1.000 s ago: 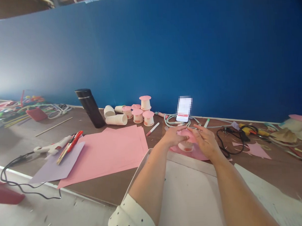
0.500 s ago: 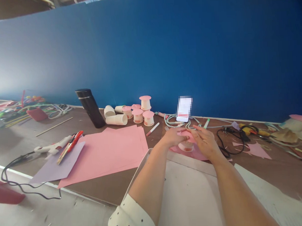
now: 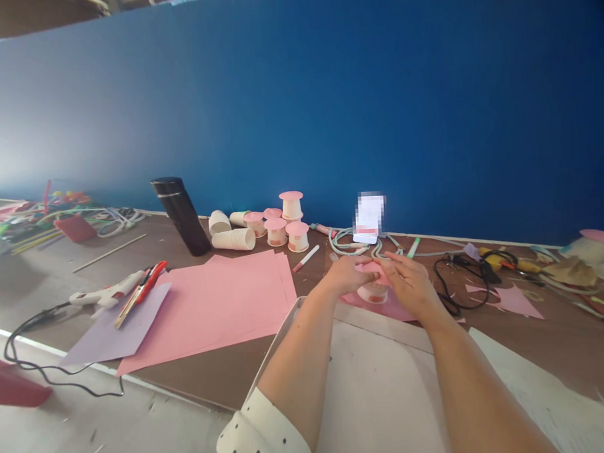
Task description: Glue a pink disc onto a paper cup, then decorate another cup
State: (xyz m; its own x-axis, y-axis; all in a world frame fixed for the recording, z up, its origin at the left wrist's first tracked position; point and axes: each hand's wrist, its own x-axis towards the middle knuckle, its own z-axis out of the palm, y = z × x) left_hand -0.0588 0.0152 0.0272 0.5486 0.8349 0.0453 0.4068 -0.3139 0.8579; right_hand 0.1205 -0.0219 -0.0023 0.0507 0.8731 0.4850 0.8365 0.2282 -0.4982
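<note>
A white paper cup (image 3: 373, 293) stands upside down with a pink paper disc (image 3: 377, 271) on its base. My left hand (image 3: 348, 276) holds the disc from the left, its thumb lying over the top and its fingers along the far edge. From the right, my right hand (image 3: 409, 283) presses on the same disc, and its fingertips meet those of my left hand. Part of the disc is hidden under the hands. Beneath the cup lies a darker pink sheet (image 3: 403, 310).
Several finished cups with pink tops (image 3: 297, 237) stand at the back, beside stacked paper cups (image 3: 235, 240) and a black bottle (image 3: 184, 221). Pink sheets (image 3: 225, 303), a glue gun (image 3: 107, 293) and a red cutter (image 3: 142, 290) lie left. A phone (image 3: 369, 217) leans behind the hands.
Nearly nothing differs. Both hands stay on the pink disc in the same grip, and the view has shifted very slightly.
</note>
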